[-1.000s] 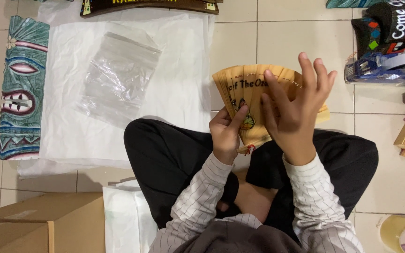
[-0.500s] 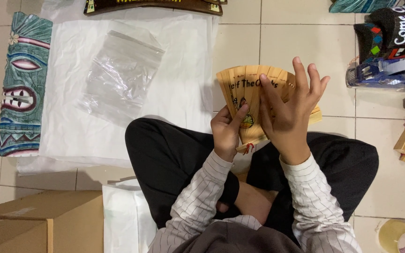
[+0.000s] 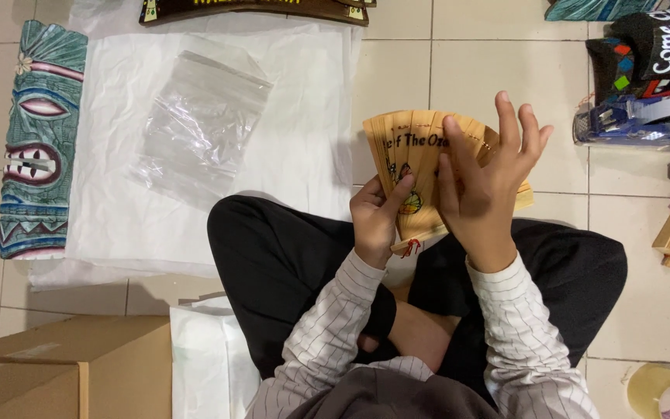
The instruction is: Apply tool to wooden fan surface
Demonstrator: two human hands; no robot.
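**Wooden fan held half-spread over crossed legs**

A person sits cross-legged on a pale tiled floor (image 3: 397,77), black trousers and striped sleeves filling the lower middle of the view. Both hands hold a wooden folding fan (image 3: 416,147) just above the knees, right of centre. The fan is partly opened, its slats splayed toward 12 o'clock, with dark lettering and a small coloured picture on the face and a red thread at the pivot end.

The left hand (image 3: 375,221) pinches the lower part of the fan near the pivot, thumb lying up across the slats and fingers curled behind. The right hand (image 3: 484,194) is spread wide, fingers fanned and pointing toward 12 o'clock, its palm and fingers laid against the right half of the slats.

At 10 o'clock from the fan a clear plastic zip bag (image 3: 199,116) lies on a white sheet (image 3: 304,93) spread over the floor. Beyond it, at 9 o'clock, a teal carved mask plaque (image 3: 40,140) lies flat along the sheet's edge. A dark wooden sign (image 3: 257,9) rests at 11 o'clock at the top edge. At 2 o'clock sits a blue tape dispenser (image 3: 637,120). A cardboard box (image 3: 56,368) occupies 7 o'clock, and a roll of tape (image 3: 664,392) shows at 5 o'clock.
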